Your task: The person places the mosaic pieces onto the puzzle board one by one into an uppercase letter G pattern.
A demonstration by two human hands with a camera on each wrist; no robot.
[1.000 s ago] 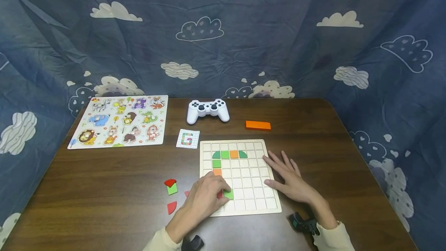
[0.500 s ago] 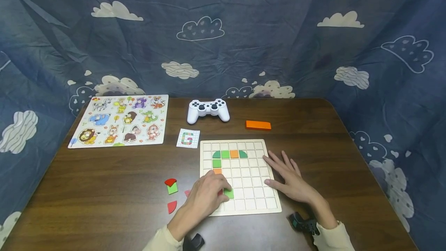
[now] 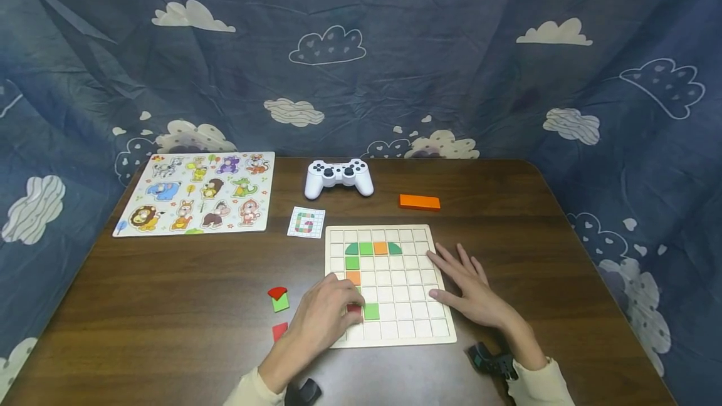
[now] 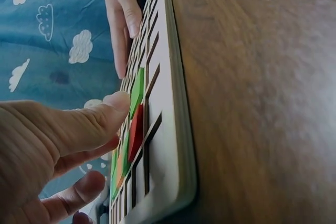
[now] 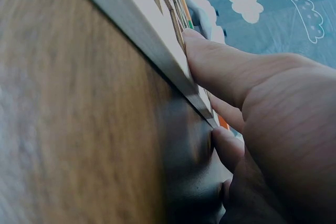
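Observation:
My left hand (image 3: 323, 311) hovers low over the lower left of a pale grid board (image 3: 395, 332), fingers loosely bent and nothing between them. Its fingertips are right by a dark red tile (image 4: 136, 129), set in a cell beside a light green tile (image 3: 371, 311). Higher up the same column show an orange tile (image 3: 353, 277) and a green square (image 3: 352, 262). A row of green and orange tiles (image 3: 380, 248) tops it, with rounded green ends. My right hand (image 3: 470, 296) rests with spread fingers on the board's right edge, thumb on top in the right wrist view.
Left of the board lie a red quarter-round tile (image 3: 277, 292) overlapping a green one (image 3: 281, 303), plus another red tile (image 3: 279, 331) partly behind the left hand. Behind are a pattern card (image 3: 306, 222), a white game controller (image 3: 338, 178), an orange block (image 3: 419, 202) and an animal puzzle (image 3: 194, 196).
My left hand stayed by the green tile at first, then drew back to the left, uncovering that tile and covering a loose pinkish piece. The right hand keeps its place.

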